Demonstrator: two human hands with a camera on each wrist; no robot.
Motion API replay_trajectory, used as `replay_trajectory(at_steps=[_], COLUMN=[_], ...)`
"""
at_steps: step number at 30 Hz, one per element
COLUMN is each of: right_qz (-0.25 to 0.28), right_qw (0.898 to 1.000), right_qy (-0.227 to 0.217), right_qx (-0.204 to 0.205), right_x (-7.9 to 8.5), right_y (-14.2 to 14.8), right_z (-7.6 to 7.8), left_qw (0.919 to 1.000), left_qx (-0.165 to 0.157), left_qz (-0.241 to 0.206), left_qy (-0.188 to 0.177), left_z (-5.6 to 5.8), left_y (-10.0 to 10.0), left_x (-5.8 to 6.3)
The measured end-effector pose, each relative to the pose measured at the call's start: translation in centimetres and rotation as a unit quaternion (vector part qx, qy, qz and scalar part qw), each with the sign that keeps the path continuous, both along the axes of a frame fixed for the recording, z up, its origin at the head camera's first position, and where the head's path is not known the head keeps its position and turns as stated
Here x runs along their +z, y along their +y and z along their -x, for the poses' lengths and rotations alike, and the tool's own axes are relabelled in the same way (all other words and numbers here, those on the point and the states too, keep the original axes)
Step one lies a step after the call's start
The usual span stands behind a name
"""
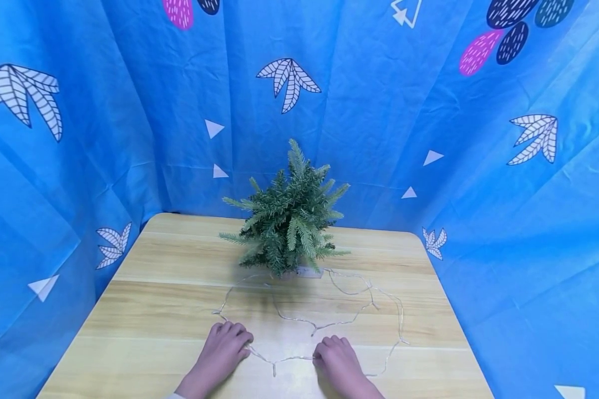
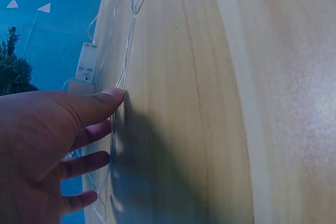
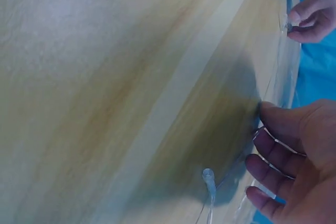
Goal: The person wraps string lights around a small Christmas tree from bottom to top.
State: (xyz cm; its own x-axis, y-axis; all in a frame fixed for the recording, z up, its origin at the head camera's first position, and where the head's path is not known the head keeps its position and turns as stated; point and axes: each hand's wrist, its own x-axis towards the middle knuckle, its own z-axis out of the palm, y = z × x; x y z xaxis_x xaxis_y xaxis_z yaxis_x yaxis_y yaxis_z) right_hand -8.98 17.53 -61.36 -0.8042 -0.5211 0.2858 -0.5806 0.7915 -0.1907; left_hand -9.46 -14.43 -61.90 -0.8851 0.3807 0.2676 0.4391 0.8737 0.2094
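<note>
A clear-wired string of fairy lights (image 1: 274, 369) lies in loose loops on the table. My left hand (image 1: 223, 352) pinches its wire at the front left; in the left wrist view, the thumb (image 2: 107, 98) and index finger meet at the strands while the other fingers are spread. Farther right, my right hand (image 1: 340, 363) pinches the same wire, palm down. The right wrist view has that thumb (image 3: 281, 119) and index finger at the wire, with a small clear bulb (image 3: 208, 176) hanging nearby. Between both hands the wire sags slightly.
A small artificial pine tree (image 1: 289, 221) stands at the back middle of the wooden table (image 1: 169, 260). By its base is a white battery box (image 2: 87, 61). Blue patterned cloth (image 1: 369, 127) surrounds the table's back and sides. More light loops (image 1: 399, 316) spread to the right.
</note>
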Motion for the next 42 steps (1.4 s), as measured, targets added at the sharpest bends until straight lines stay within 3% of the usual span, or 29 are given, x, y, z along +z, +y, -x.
replay_trajectory(at_steps=[9,20,26,33,42], right_qz=[0.052,0.075,0.101,0.121,0.144], right_qw=[0.998,0.993,0.989,0.982,0.975], right_qy=[-0.031,0.015,0.054,0.081,0.089], right_qx=[-0.031,-0.089,-0.097,-0.116,-0.146], right_x=[0.9,3.4,4.2,5.2,6.7], right_y=[0.1,0.4,0.8,1.8,3.4], right_z=[0.3,1.2,1.8,2.7,3.4], left_qw=[1.0,0.9999,0.9998,0.9995,0.9982], left_qx=[-0.005,-0.007,0.006,0.029,0.041], left_qz=[-0.001,0.008,-0.017,0.001,-0.043], left_qy=[0.0,0.004,-0.006,-0.011,0.0], left_z=[0.1,0.3,0.6,1.3,1.8], left_y=[-0.1,-0.3,-0.5,-1.4,-3.2], left_x=[-0.2,-0.2,0.1,0.7,2.1])
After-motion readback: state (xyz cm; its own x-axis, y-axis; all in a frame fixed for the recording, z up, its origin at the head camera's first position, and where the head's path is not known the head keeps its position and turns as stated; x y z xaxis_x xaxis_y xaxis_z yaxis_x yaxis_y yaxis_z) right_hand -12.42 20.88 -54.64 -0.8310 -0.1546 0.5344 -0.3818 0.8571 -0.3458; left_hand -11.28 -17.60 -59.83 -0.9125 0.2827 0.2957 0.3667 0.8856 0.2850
